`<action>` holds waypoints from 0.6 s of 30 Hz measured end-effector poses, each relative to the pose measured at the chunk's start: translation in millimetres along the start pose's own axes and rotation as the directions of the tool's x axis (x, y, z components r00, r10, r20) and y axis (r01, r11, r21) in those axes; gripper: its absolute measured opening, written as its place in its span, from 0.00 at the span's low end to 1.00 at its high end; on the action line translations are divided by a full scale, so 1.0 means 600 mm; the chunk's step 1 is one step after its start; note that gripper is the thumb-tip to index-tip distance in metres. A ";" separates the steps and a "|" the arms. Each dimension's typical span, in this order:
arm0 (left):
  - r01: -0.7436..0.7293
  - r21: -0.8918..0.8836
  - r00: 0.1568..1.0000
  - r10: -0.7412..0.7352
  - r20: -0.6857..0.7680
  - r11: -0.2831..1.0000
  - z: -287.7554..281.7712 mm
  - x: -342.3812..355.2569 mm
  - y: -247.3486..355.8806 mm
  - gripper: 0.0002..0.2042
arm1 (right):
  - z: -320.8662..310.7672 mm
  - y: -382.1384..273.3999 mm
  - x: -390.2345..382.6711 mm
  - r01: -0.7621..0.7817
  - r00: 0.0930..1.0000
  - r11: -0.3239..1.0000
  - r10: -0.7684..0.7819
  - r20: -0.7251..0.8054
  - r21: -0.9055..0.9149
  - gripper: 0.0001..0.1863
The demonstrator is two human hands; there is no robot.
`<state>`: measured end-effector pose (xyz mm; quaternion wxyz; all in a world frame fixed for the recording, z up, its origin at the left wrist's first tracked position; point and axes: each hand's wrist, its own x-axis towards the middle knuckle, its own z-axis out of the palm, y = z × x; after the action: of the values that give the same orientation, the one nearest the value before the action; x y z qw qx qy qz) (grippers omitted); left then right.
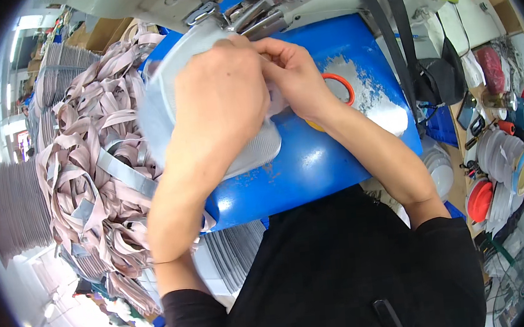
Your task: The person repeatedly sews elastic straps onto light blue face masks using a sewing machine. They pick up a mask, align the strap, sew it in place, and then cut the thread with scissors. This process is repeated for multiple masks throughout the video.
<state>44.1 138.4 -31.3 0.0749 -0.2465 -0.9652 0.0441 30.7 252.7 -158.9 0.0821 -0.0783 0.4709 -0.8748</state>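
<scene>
A pale grey ribbed fabric panel with a rounded corner lies on the blue work surface, its left side blurred. My left hand is over the panel, fingers curled in at its upper part and mostly hidden. Close beside it, my right hand is closed with thumb and forefinger together; what they pinch is hidden. A bit of pinkish material shows below the fingers. Just beyond both hands are the metal parts of a sewing machine. An orange ring-shaped handle lies by my right wrist, partly covered.
A big tangled heap of pinkish-grey straps borders the surface on the left, with stacked grey panels beyond. Black straps hang at the back right. Farther right, shelves hold round spools and a red disc.
</scene>
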 end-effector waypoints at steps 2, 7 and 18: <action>0.091 -0.116 0.995 -0.094 -0.025 0.989 0.010 -0.002 -0.001 0.14 | -0.013 0.017 -0.014 0.059 0.998 0.985 -0.061 -0.006 -0.161 0.12; -0.036 -0.368 0.986 -0.026 -0.163 0.929 0.045 -0.097 -0.004 0.37 | -0.033 0.032 -0.068 0.212 0.963 0.876 -0.263 -0.061 -0.432 0.12; -0.197 0.013 0.979 0.197 -0.053 0.980 0.016 -0.202 -0.063 0.43 | -0.030 -0.004 -0.149 0.060 0.998 0.934 -0.065 -0.002 -0.352 0.11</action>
<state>129.7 46.6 -50.8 0.0969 -0.3418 -0.9335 0.0483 113.5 288.2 -171.9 0.0357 -0.1006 0.6175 -0.7793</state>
